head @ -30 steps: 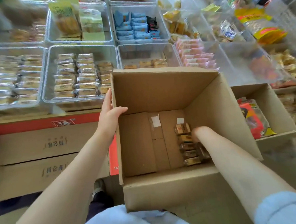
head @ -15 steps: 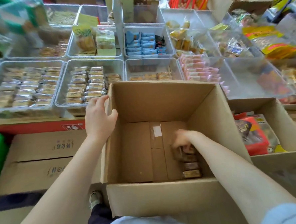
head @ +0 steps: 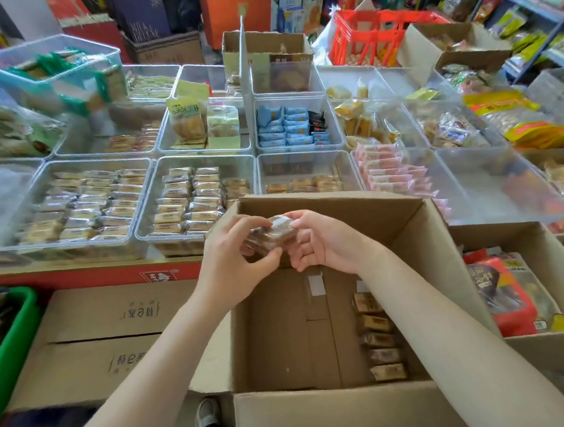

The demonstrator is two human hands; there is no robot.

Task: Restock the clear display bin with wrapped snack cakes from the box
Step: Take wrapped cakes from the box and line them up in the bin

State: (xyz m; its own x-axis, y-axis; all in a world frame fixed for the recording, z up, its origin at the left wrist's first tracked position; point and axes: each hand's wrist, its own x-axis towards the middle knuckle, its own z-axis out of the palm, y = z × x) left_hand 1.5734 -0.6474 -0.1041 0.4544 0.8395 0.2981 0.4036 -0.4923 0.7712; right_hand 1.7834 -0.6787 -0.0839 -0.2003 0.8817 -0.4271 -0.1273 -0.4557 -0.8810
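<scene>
An open cardboard box (head: 403,225) stands in front of me with a short row of wrapped snack cakes (head: 379,339) along its right inner wall. Above the box's far left corner, my left hand (head: 234,265) and my right hand (head: 322,240) together grip a small stack of wrapped snack cakes (head: 270,235). Just beyond them sits a clear display bin (head: 149,233) partly filled with rows of the same cakes. A second clear bin (head: 304,160) behind the box holds only a few cakes.
More clear bins of snacks (head: 290,127) cover the table behind. A similar full bin (head: 75,206) sits at left. Closed cartons (head: 116,329) lie to the left, a green crate (head: 14,332) at far left, another open box with red packets (head: 507,295) at right.
My right hand has lifted a stack of cakes out of the box bottom. My left hand has left the box's rim and joined it on the stack. The view has tilted upward.
</scene>
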